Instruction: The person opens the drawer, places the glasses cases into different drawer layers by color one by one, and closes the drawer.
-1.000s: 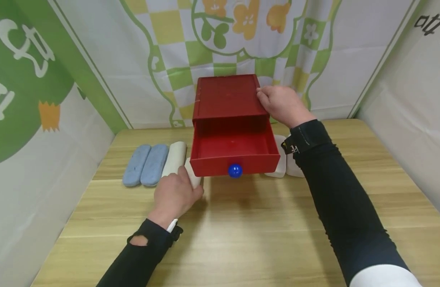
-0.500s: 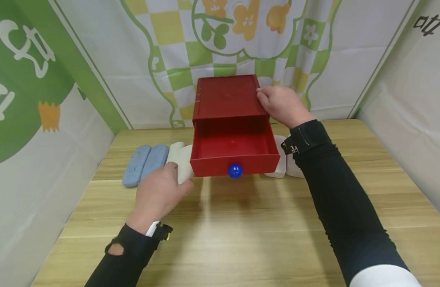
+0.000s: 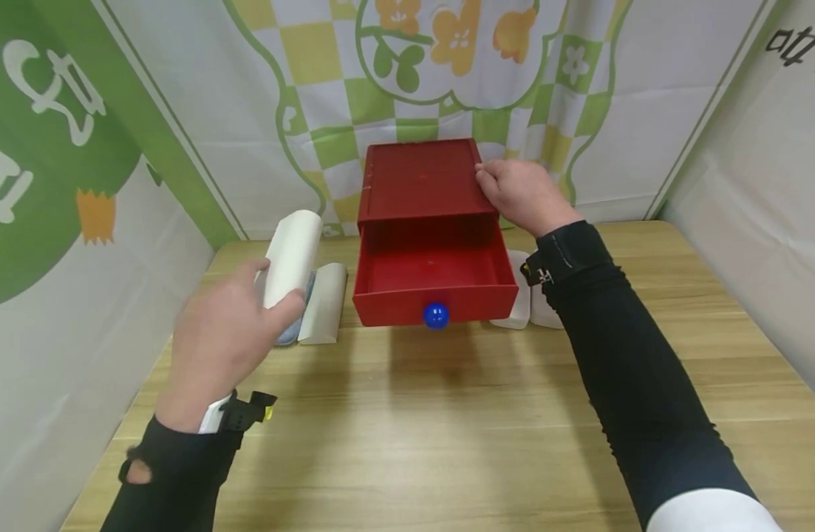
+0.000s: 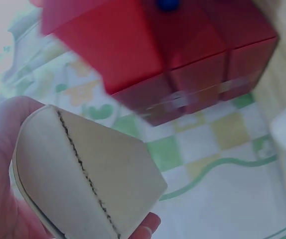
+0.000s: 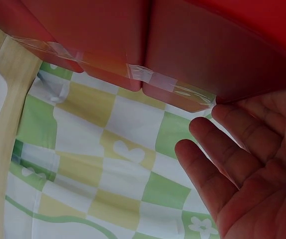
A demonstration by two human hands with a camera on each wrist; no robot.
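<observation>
Left hand [image 3: 222,324] in the head view holds a cream wedge-shaped case [image 3: 292,247] with a smooth leather-like surface up off the light wood-grain table [image 3: 447,436], left of a dark-red plastic box [image 3: 423,181]. Right hand [image 3: 523,193] rests on the box's upper right edge. Bright red open-topped drawer [image 3: 390,307] with a glossy round blue knob [image 3: 437,315] sticks out the front. Second cream case [image 3: 325,304], long and ridged, lies on the table between the drawer and a blue fabric-look case [image 3: 290,335], the latter mostly hidden. Two white rounded objects [image 3: 523,295] at right, partly covered by drawer and black right sleeve [image 3: 633,377].

Left wrist view: hand wrapped round the held case, dark stitched seam [image 4: 85,172] along it; box beyond, blurry.

Right wrist view: fingers nearly straight, slightly spread, at the box's edge; thumb hidden. Clear tape [image 5: 142,73] bridges red sections. Green-yellow-white checked curtain [image 5: 128,119] behind.
</observation>
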